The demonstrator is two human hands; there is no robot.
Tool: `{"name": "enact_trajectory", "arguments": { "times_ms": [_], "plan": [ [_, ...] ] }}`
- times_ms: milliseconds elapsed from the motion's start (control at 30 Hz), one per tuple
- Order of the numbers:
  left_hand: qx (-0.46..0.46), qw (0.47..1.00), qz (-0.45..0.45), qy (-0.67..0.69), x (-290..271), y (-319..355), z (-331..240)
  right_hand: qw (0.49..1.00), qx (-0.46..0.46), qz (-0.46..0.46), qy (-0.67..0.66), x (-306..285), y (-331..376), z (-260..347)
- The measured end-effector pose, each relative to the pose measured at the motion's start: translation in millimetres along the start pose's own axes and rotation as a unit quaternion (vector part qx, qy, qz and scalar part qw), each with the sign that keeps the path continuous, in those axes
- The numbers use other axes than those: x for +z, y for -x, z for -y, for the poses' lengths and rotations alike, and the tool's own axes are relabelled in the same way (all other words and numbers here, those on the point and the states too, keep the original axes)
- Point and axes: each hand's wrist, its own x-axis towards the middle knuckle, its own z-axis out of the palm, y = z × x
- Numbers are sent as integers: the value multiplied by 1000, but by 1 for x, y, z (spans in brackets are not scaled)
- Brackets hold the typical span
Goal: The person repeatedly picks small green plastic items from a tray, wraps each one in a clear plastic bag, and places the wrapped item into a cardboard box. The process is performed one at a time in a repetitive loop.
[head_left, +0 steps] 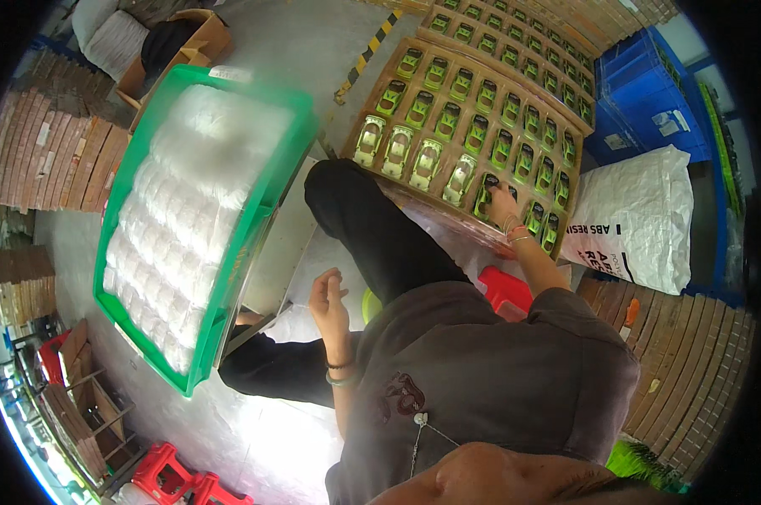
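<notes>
Head view: left grip [331, 311] apart in free room; right grip [504, 208] touches near-edge car [483, 199], clamping unclear.

- Dark grey-brown shirt [498, 362] with short sleeves
- Dark reddish dragon-like motif [406, 391] on its chest
- Black trousers [389, 231]
- Silvery chain [415, 446] with a whitish pendant [421, 418]
- Left wrist: dark band [339, 365], pale bangle [342, 381]
- Right wrist: slim bracelets [518, 231], partly reddish

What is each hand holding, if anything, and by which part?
The right hand touches a toy car at its side; whether it grips cannot be told. The left hand holds nothing.
</notes>
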Motion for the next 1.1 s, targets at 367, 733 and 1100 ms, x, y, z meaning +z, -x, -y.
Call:
{"name": "enact_trajectory", "arguments": {
  "times_ms": [367,733,1100],
  "plan": [
    [16,998,38,-45,2,5,-15,841,-31,170,-513,-91,-5,61],
    [129,974,140,-127,-10,1,-72,615,-442,612,-225,-85,61,299],
    [-81,980,-26,179,-32,24,-32,742,-660,-79,-84,-83,-32,545]
  ]
}}
